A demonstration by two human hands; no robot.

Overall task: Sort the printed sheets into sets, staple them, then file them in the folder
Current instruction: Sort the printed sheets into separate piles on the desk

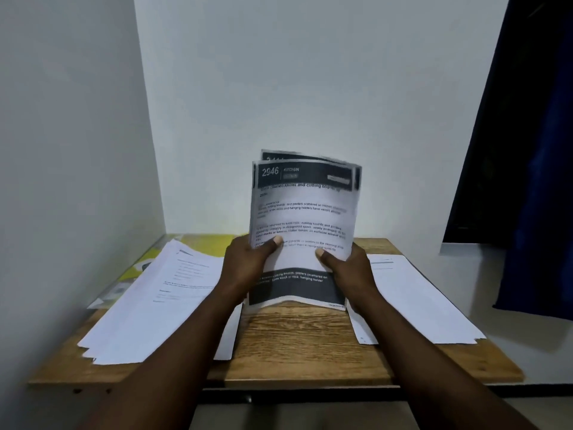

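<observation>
Pale wall (310,88) fills the upper field and meets a second wall at a corner on the left. Dark blue curtain (533,181) hangs down the right edge.

Wooden table (297,342) sits pushed into the corner, grain running left to right, bare in the middle strip.

Left pile of sheets (155,305): loose, fanned, printed side up, long axis running from the near-left edge toward the far wall. Its near corners are splayed and reach the table's front edge.

Right pile of sheets (415,299): flatter and tidier, mostly white, long axis angled from the far centre toward the near right, the outer corner at the table's edge.

Held set of sheets (304,212): centre of the table, between the two piles, and stood upright. Long axis close to vertical, top tilted a little to the right. Printed face toward the camera, black header band "2946 KITCHEN" at the top, black band near the bottom. A second sheet's header shows just behind, offset upward. The sheets bow slightly. Bottom edge sits low over the bare wood; cannot tell whether it touches.

Yellow folder (204,243): lies flat at the far left under the left pile, only its far part showing.

Left grip (248,262): bare hand clamped on the set's lower left edge, thumb on the front. Right grip (350,268): bare hand clamped on the lower right edge, thumb likewise on the printed face.
</observation>
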